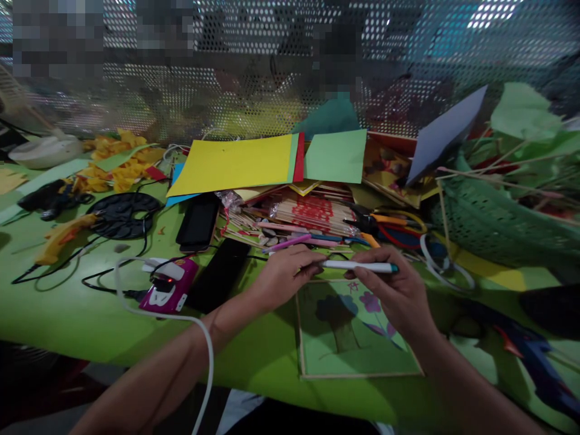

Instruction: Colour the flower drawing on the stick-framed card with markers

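A white marker (360, 266) with a teal end lies level between my two hands. Its left end is pinched in the fingers of my left hand (287, 275). The fingers and thumb of my right hand (401, 290) close around the teal end. Right below them, a green drawing sheet (362, 362) framed with thin sticks rests on the table; it shows a tree with a dark crown and a purple flower. My right hand covers part of its upper right side. Just behind my left hand is a purple pen (287, 243).
Bundled sticks (312, 211), pliers (362, 220) and coloured paper (235, 163) lie behind. At left are phones (198, 220), a purple power strip (170, 287) with a white cable, and a yellow glue gun (66, 237). A green basket (507, 211) stands right, near a blue glue gun (530, 350).
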`<state>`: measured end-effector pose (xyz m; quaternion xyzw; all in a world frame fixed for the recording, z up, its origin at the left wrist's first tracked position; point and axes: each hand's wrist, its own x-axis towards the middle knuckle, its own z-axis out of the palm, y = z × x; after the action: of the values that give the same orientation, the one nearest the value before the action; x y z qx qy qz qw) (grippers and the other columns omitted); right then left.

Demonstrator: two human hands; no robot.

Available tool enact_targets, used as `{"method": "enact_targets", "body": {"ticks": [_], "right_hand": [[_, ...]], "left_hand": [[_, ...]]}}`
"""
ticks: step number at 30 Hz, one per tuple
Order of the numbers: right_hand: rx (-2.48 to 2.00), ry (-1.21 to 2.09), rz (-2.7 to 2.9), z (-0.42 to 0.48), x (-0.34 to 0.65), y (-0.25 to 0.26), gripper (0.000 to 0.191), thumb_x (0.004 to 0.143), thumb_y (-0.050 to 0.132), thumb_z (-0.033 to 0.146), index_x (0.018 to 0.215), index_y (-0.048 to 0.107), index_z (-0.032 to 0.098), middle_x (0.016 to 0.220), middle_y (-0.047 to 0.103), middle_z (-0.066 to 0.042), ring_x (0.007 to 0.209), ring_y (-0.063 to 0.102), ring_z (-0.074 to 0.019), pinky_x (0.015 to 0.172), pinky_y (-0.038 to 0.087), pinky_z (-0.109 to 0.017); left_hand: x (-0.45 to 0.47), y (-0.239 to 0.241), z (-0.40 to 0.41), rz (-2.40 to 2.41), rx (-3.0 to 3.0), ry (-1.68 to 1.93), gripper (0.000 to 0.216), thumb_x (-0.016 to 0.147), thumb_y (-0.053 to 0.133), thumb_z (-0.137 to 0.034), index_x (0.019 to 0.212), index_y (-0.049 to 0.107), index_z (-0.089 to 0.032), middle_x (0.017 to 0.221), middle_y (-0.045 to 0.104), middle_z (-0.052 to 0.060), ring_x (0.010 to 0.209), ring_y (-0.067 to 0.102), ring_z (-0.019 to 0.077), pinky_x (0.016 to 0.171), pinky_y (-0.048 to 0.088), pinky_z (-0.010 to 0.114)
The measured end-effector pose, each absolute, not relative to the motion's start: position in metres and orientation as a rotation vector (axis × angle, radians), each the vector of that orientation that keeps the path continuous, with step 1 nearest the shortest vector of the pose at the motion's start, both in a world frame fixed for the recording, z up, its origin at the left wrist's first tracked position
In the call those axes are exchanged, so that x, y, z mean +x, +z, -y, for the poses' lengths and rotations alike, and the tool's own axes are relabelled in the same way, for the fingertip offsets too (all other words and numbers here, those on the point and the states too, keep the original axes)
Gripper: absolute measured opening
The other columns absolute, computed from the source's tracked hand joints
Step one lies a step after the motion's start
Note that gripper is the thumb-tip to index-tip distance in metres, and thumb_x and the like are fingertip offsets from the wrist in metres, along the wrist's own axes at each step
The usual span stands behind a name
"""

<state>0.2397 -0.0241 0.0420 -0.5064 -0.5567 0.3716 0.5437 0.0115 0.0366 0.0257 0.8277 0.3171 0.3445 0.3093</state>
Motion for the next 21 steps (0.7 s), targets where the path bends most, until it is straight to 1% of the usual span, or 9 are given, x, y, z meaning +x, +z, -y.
{"method": "enact_targets", "body": {"ticks": [3,8,12,16,21], "right_hand": [[-1.162,0.968,1.238,0.024,0.235,0.043,0.018,0.085,0.083,0.039,0.087,0.07,0.026,0.081,0.074,-0.002,0.064,0.068,-0.0179,0.055,0.052,-0.029],[-1.102,1.028,1.146,0.024,0.229,0.044,0.021,0.082,0.084,0.04,0.085,0.07,0.025,0.075,0.073,0.0,0.064,0.071,-0.0184,0.058,0.055,-0.03],[-1.094,1.069,1.116,0.025,0.228,0.041,0.02,0.085,0.082,0.038,0.087,0.067,0.025,0.078,0.072,0.001,0.063,0.071,-0.0172,0.061,0.056,-0.032],[-1.044,1.105,1.068,0.025,0.226,0.038,0.021,0.085,0.082,0.037,0.087,0.065,0.025,0.08,0.072,0.002,0.065,0.073,-0.0168,0.065,0.057,-0.032],[-1.041,1.125,1.069,0.024,0.226,0.036,0.022,0.086,0.081,0.039,0.086,0.063,0.025,0.08,0.074,0.002,0.064,0.072,-0.0173,0.066,0.059,-0.034]], "left_hand": [[0.012,0.025,-0.035,-0.82,2.192,0.915,0.026,0.1,0.056,-0.028,0.116,0.076,-0.021,0.1,0.076,0.01,0.095,0.07,0.0231,0.082,0.053,0.033],[0.013,0.023,-0.033,-0.795,2.217,0.92,0.029,0.102,0.053,-0.034,0.116,0.076,-0.021,0.098,0.076,0.01,0.094,0.069,0.0231,0.083,0.052,0.034],[0.014,0.022,-0.031,-0.791,2.223,0.924,0.03,0.103,0.052,-0.033,0.116,0.076,-0.021,0.095,0.075,0.009,0.09,0.068,0.0221,0.079,0.051,0.033],[0.016,0.025,-0.029,-0.81,2.218,0.907,0.03,0.102,0.052,-0.031,0.116,0.076,-0.021,0.1,0.076,0.009,0.095,0.069,0.0227,0.084,0.052,0.035],[0.017,0.031,-0.028,-0.832,2.171,0.853,0.028,0.1,0.055,-0.032,0.114,0.077,-0.023,0.103,0.077,0.008,0.097,0.069,0.0231,0.086,0.053,0.036]]}}
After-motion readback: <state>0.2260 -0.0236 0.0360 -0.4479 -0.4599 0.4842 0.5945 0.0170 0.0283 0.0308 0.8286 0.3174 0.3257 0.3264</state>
